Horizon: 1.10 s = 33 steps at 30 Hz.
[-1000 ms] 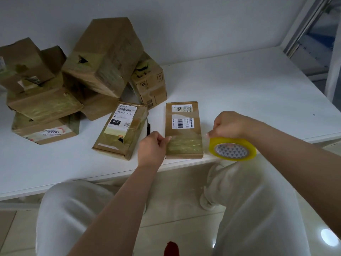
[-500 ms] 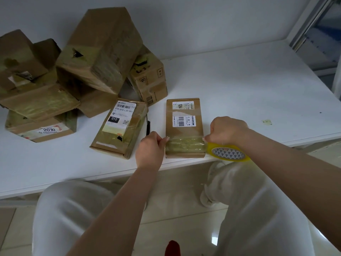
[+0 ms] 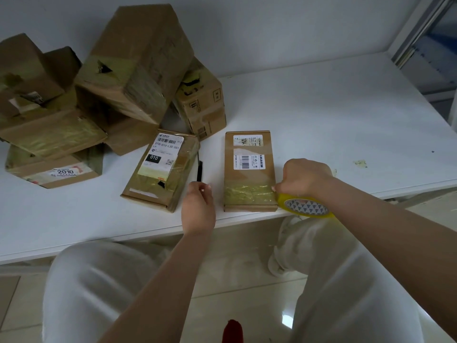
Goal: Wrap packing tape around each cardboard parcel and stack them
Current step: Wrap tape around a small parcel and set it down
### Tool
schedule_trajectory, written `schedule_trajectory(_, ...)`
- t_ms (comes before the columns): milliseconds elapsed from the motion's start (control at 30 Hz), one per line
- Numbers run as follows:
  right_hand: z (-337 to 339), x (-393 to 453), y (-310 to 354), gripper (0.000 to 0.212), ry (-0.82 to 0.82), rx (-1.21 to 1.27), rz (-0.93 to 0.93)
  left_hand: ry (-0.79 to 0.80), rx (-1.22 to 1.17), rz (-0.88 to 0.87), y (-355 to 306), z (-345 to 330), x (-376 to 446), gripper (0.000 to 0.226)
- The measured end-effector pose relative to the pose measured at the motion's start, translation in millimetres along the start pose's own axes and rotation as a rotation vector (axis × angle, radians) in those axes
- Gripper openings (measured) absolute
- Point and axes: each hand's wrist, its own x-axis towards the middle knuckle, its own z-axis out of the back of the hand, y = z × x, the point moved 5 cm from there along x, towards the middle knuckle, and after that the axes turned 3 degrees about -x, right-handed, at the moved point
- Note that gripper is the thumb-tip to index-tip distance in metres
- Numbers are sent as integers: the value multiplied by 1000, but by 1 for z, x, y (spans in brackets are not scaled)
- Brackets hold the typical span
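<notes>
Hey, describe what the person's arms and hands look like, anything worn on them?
Both arms are bare from the forearm down, with no sleeves in view. The left hand and right hand wear no gloves, and no watch, bracelet or ring shows. The fingernails on the left hand look short and unpainted. The legs below are in white trousers.

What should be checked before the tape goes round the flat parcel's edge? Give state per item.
1. Tape strip lies across the flat parcel top: ok.
2. Right hand grips the tape roll at the parcel's right edge: ok.
3. Left hand steadies the parcel: not ok; it is off the box, beside its left edge.
4. Strip stuck down flat, no wrinkles: cannot tell.
5. Parcel fully on the table: ok, though near the front edge.
6. Room beside the parcel: ok on the right; the labelled parcel lies to the left, apart.
</notes>
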Motion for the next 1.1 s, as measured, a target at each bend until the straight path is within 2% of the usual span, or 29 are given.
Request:
schedule_trajectory(67, 0, 0, 1, 31, -7, -4, 1, -102, -9, -110, -11, 8, -9, 29)
schedule_trajectory(100, 0, 0, 1, 31, -9, -8, 2, -102, 8, -169, -18, 6, -14, 33)
schedule_trajectory(167, 1, -1, 1, 31, -10, -9, 2, 21, 49, -223, -29, -11, -23, 46)
schedule_trajectory(233, 1, -1, 0, 31, -12, -3, 5, 205, 74, -193, -36, -32, -29, 58)
schedule_trajectory(300, 1, -2, -2, 33, -15, 6, 9, 288, 44, -112, -40, -43, -32, 63)
schedule_trajectory(367, 0, -2, -3, 34, -22, 20, 11, 274, -60, 7, -43, -41, -31, 63)
schedule_trajectory(433, 0, -3, -5, 33, -32, 45, 12, 266, -130, 107, -45, -38, -29, 52)
schedule_trajectory(533, 1, -7, -7, 33, -40, 80, 36, 288, -150, 151, -51, -36, -27, 38)
schedule_trajectory(733, 1, -29, -21, 28, -53, 251, 77, 283, -194, 229, -59, -19, -34, 44)
schedule_trajectory(867, 12, -50, -16, 25, -59, 384, 150, 237, -418, 374, -57, 1, -43, 63)
schedule_trajectory(1000, 33, -77, 3, 23, 5, 618, 298, 227, -395, 321, -61, 33, -49, 69)
schedule_trajectory(1100, 49, -101, 14, 22, 62, 686, 369, 198, -336, 236, -65, 61, -52, 70)
